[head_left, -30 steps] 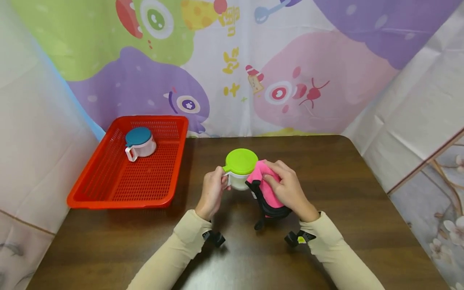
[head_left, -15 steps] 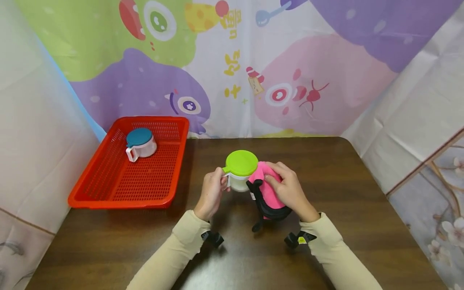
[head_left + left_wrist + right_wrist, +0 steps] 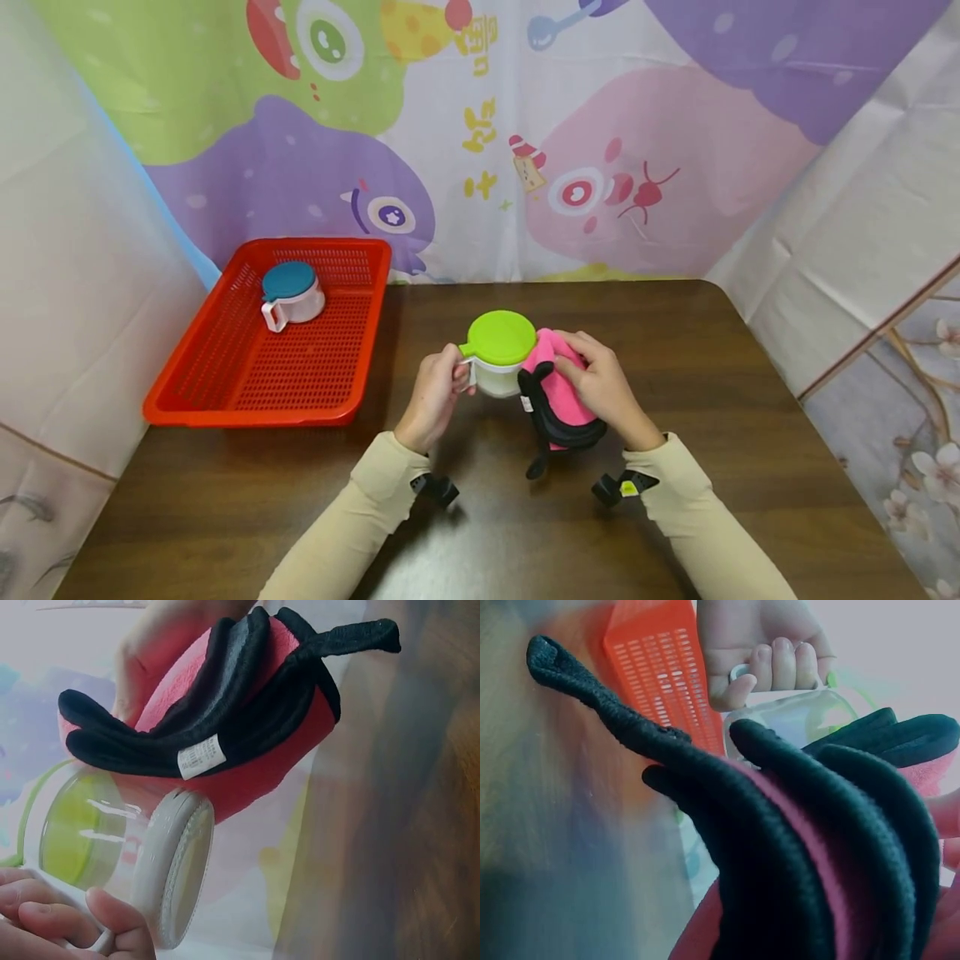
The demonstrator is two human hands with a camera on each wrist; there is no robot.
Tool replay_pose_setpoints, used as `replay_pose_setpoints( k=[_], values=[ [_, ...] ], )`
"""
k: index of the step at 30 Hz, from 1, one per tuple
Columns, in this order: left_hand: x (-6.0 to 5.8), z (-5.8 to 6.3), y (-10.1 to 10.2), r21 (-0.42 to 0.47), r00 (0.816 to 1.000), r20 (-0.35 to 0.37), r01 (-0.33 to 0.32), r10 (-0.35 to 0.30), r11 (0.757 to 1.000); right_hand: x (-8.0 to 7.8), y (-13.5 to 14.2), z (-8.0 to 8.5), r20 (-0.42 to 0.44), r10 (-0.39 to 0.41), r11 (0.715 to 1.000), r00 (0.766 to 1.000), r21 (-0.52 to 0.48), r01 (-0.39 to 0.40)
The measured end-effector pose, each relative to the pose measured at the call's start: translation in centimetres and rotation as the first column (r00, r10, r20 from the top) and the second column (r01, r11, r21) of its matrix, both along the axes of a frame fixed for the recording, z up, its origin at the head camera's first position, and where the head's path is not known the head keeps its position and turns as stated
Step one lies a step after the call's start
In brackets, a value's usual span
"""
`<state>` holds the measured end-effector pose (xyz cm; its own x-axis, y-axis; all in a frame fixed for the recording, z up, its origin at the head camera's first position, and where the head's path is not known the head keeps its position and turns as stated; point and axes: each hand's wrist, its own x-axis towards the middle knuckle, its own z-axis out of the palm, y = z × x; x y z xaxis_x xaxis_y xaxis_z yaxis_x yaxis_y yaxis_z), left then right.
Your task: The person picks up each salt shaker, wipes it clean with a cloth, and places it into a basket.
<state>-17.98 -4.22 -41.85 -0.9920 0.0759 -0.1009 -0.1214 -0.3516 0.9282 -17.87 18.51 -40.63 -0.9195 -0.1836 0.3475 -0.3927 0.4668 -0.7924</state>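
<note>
In the head view my left hand (image 3: 432, 395) grips the handle of a clear seasoning jar (image 3: 498, 379) with a bright green lid (image 3: 502, 337). The left wrist view shows fingers curled round the white handle. My right hand (image 3: 606, 390) pinches a pink plush cloth item (image 3: 570, 400) with black folded trim, a white label (image 3: 201, 756) and a black loop (image 3: 352, 637). Its pink side lies against the jar's right side, near the lid's edge. Both things are held up over the table, and the cloth hides part of the jar in the right wrist view.
On the left of the brown wooden table (image 3: 697, 517) stands a red plastic basket (image 3: 258, 417). A similar jar with a blue lid (image 3: 289, 280) is inside it. A cartoon-printed curtain (image 3: 480, 233) hangs behind the table, with pale cloth at both sides.
The cloth item and right hand have shifted slightly to the right, and the cloth's black trim has turned a little against the jar. The left hand keeps its grip on the jar's handle.
</note>
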Motion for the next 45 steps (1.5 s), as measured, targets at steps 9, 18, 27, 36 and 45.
replay_pose_setpoints(
  k=[9,18,27,36,45],
  values=[
    [0.0,-0.1,-0.5,-0.018,1.0,0.014,0.027,-0.027,0.999,-0.8,0.4,-0.1,0.065,0.063,0.998,0.996,-0.02,-0.062],
    [-0.3,0.0,-0.7,-0.022,0.998,-0.002,0.064,-0.064,0.998,-2.1,1.1,0.1,0.15,0.154,0.988,0.977,-0.044,-0.149],
    [-0.3,0.2,-1.0,-0.025,0.995,-0.009,0.103,-0.104,0.994,-2.9,1.5,0.5,0.227,0.195,0.981,0.954,-0.035,-0.192],
    [-0.1,0.2,-1.3,-0.042,0.987,-0.024,0.159,-0.16,0.986,-3.4,1.9,0.7,0.238,0.236,0.971,0.942,-0.008,-0.241],
    [-0.1,0.1,-1.7,-0.042,0.97,-0.055,0.234,-0.236,0.971,-4.2,2.5,1.1,0.254,0.32,0.942,0.913,0.015,-0.335]
  ],
)
